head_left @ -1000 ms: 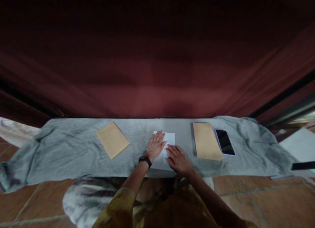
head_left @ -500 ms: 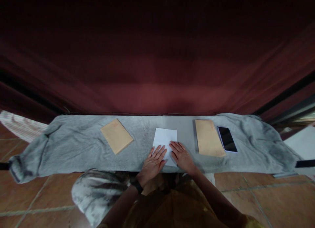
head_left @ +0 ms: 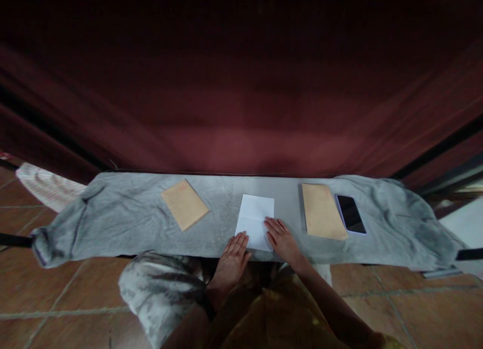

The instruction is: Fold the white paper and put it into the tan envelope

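A white sheet of paper [head_left: 255, 215] with a faint crease across it lies flat on the grey cloth in front of me. My left hand [head_left: 233, 256] rests at its lower left corner, fingers stretched out over the edge. On the paper's right side lies my right hand [head_left: 282, 240], flat with its fingers extended. Neither hand grips anything. To the left is a tilted brown envelope [head_left: 184, 204]; to the right, another brown envelope [head_left: 323, 211], which may be a stack.
A smartphone [head_left: 351, 214] with a pale purple edge lies beside the right envelope. Grey cloth [head_left: 128, 218] covers the long narrow surface, whose far edge meets a dark red panel [head_left: 241, 148]. Striped fabric [head_left: 49, 185] is at the far left, above the tiled floor [head_left: 422, 309].
My left hand has slid down and back from the paper's middle to its lower left corner. The right hand stays on the right side. The whole view has shifted slightly.
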Tool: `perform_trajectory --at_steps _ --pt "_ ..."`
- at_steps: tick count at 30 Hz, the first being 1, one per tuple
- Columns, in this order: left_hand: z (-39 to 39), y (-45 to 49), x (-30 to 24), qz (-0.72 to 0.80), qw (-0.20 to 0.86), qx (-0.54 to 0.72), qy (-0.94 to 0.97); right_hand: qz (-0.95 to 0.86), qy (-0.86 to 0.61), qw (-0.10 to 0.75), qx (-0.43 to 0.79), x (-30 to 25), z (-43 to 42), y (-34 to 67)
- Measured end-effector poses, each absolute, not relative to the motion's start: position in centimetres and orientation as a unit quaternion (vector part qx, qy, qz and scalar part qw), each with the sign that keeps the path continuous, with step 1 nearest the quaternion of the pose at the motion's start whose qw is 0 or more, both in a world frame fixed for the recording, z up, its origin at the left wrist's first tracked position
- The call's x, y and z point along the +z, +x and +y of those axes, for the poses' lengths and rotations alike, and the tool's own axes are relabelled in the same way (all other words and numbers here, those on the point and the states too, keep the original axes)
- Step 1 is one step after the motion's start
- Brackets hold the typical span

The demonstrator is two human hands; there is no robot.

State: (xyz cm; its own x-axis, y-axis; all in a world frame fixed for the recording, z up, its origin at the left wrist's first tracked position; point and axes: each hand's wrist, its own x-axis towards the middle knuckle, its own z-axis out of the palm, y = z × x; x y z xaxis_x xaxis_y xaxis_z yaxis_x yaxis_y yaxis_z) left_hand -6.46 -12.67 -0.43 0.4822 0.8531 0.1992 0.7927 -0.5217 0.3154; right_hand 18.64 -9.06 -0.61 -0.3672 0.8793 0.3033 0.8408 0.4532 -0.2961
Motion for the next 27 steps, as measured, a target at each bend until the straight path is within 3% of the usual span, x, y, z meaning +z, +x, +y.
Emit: perform_trajectory --at_steps 8,14,27 --pt "-8.8 -5.3 0.6 0.629 0.219 0.309 0.679 -0.833 -0.509 0.213 0.04 -0.4 -11.8 18.8" --pt "-5.8 -5.3 1.4 0.691 0.332 0.297 0.569 -0.837 -0.5 0.215 0.062 0.1 -12.0 19.1" --pt "-6.3 -6.2 0.8 0.682 0.421 0.316 0.508 -0.839 -0.492 0.214 0.091 0.4 -12.0 19.3"
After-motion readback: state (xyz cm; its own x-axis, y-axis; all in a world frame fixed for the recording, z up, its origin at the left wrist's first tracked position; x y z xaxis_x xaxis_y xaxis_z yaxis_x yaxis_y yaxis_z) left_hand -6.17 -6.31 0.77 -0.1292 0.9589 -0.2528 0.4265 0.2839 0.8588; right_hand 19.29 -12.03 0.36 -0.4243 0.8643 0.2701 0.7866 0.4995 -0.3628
